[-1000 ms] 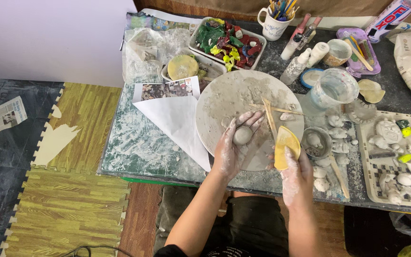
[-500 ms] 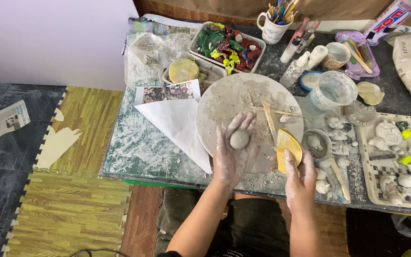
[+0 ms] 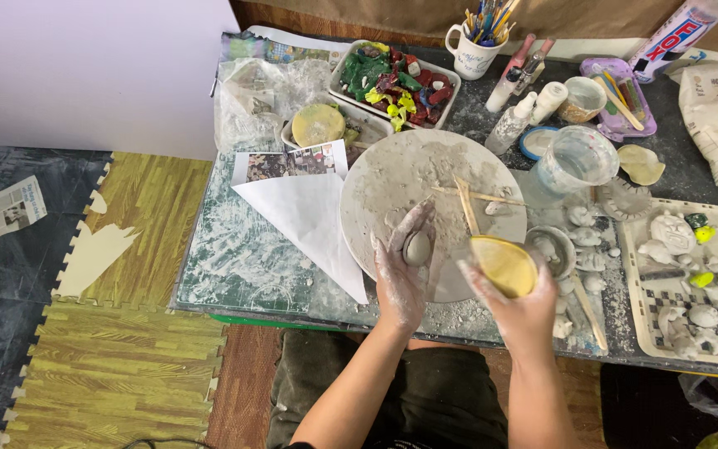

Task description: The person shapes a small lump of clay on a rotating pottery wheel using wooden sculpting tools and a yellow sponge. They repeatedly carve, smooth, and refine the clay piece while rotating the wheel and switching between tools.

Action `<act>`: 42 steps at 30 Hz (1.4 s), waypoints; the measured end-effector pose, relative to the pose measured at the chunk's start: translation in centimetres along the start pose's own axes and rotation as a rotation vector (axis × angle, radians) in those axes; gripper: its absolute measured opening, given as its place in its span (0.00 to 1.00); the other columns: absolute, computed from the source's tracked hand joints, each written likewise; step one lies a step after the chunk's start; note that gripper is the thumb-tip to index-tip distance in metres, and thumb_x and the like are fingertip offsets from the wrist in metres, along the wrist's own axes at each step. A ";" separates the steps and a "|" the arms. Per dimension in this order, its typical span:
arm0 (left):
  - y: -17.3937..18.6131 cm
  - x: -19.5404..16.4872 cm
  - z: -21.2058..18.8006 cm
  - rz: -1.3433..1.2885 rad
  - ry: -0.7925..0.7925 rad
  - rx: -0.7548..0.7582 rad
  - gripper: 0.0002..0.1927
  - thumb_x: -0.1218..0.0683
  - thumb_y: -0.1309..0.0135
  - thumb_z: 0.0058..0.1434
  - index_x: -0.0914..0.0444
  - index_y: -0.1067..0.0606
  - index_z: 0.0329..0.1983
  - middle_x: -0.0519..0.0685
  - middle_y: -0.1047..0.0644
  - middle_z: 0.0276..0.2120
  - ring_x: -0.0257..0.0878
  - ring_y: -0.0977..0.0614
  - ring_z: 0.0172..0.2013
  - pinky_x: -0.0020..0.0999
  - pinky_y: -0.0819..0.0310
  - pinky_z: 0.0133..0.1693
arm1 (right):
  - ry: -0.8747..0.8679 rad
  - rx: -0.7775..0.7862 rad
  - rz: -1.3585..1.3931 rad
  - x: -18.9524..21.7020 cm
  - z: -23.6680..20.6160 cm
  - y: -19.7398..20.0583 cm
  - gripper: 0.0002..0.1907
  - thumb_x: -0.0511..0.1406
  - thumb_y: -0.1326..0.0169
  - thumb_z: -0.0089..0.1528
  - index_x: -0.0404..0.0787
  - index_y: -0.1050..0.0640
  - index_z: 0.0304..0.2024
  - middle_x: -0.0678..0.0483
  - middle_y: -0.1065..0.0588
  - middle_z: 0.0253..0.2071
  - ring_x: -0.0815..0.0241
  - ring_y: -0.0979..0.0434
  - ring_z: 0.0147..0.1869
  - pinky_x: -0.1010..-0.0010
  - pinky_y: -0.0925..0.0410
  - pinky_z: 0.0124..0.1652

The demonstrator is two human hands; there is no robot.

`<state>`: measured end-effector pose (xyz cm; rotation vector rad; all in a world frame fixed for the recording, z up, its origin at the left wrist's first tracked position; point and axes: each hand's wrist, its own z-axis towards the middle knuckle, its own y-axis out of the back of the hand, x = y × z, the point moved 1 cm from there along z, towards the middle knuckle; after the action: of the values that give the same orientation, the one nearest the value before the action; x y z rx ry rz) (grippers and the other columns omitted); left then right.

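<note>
**At the clay-dusted worktop, both hands are full**

Nearest the seated person, at the front edge of the worktop (image 3: 234, 266), two clay-smeared hands work side by side. The left hand (image 3: 402, 278) lies palm up over the near rim of the round turntable (image 3: 430, 195), its grip cupped loosely around a small grey clay ball (image 3: 417, 248) that rests in the palm, fingers half curled about it. Just to the right, the right hand (image 3: 524, 309) has its grip closed on a yellow sponge (image 3: 505, 266), holding it from below so the flat yellow face shows upward. Sponge and ball are near one another but apart.

Beside the sponge sits a small clay-coated bowl (image 3: 552, 249). On the turntable, which is grey with dried slip, a pair of wooden sticks (image 3: 467, 204) lie crossed. To the left of the wheel a white sheet of paper (image 3: 309, 220) lies as a folded triangle on the smeared surface.

Off to the right, a pale tray (image 3: 650, 333) carries small clay figures, a few of them yellow and green. Farther back stands a clear plastic cup (image 3: 575, 158), then a white squeeze bottle (image 3: 513, 125). At the far edge, a white tray of coloured clay pieces (image 3: 392, 83) sits next to a mug of brushes (image 3: 474, 50).
</note>
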<state>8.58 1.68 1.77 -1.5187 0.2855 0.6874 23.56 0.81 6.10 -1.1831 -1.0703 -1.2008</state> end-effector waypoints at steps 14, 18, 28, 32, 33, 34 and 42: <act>0.2 1.0 -0.8 0.093 -0.054 0.030 0.47 0.28 0.80 0.72 0.70 0.41 0.74 0.63 0.37 0.72 0.52 0.36 0.72 0.46 0.47 0.72 | 0.254 0.276 -0.627 4.5 1.8 -5.0 0.28 0.34 0.26 0.48 0.36 0.23 0.48 0.50 0.17 0.48 0.58 0.15 0.52 0.68 0.24 0.50; 0.1 1.0 -1.0 0.175 -0.132 0.039 0.48 0.27 0.78 0.71 0.69 0.44 0.76 0.64 0.37 0.73 0.53 0.38 0.73 0.46 0.48 0.73 | 0.210 0.303 -0.590 3.7 2.0 -4.7 0.27 0.32 0.27 0.48 0.35 0.24 0.48 0.50 0.17 0.48 0.60 0.15 0.51 0.69 0.24 0.50; 0.7 2.2 -0.9 0.196 -0.127 0.037 0.47 0.26 0.77 0.70 0.63 0.49 0.78 0.61 0.41 0.75 0.53 0.41 0.75 0.50 0.52 0.74 | 0.102 0.349 -0.532 2.1 3.0 -3.5 0.26 0.28 0.29 0.48 0.36 0.22 0.49 0.51 0.17 0.44 0.64 0.17 0.49 0.70 0.26 0.50; 0.8 2.2 -0.7 0.237 -0.161 0.033 0.46 0.26 0.77 0.71 0.63 0.49 0.79 0.62 0.41 0.75 0.54 0.40 0.75 0.50 0.52 0.74 | 0.113 0.372 -0.490 1.7 3.0 -3.5 0.27 0.27 0.30 0.48 0.36 0.23 0.50 0.51 0.18 0.46 0.64 0.18 0.51 0.71 0.26 0.51; 0.8 2.2 -0.6 0.239 -0.172 0.036 0.46 0.26 0.78 0.71 0.63 0.49 0.79 0.62 0.41 0.74 0.54 0.40 0.75 0.50 0.52 0.74 | 0.100 0.382 -0.481 1.7 3.0 -3.5 0.27 0.26 0.31 0.48 0.36 0.23 0.50 0.51 0.18 0.47 0.64 0.18 0.51 0.71 0.26 0.52; 0.8 2.1 -0.8 0.258 -0.174 0.039 0.46 0.26 0.78 0.71 0.63 0.50 0.79 0.62 0.41 0.75 0.55 0.40 0.75 0.50 0.52 0.74 | 0.087 0.391 -0.472 1.6 3.1 -3.4 0.27 0.26 0.31 0.48 0.36 0.23 0.50 0.51 0.18 0.48 0.64 0.18 0.52 0.71 0.26 0.52; 0.7 1.3 -0.8 0.290 -0.170 0.053 0.46 0.27 0.79 0.72 0.64 0.51 0.79 0.62 0.42 0.75 0.54 0.41 0.75 0.50 0.53 0.74 | 0.066 0.379 -0.490 1.0 3.4 -3.1 0.28 0.25 0.31 0.47 0.35 0.23 0.50 0.51 0.18 0.47 0.64 0.18 0.52 0.71 0.26 0.52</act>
<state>9.41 1.13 0.38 -1.3718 0.3958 1.0242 20.63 4.14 7.69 -0.5996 -1.5121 -1.3145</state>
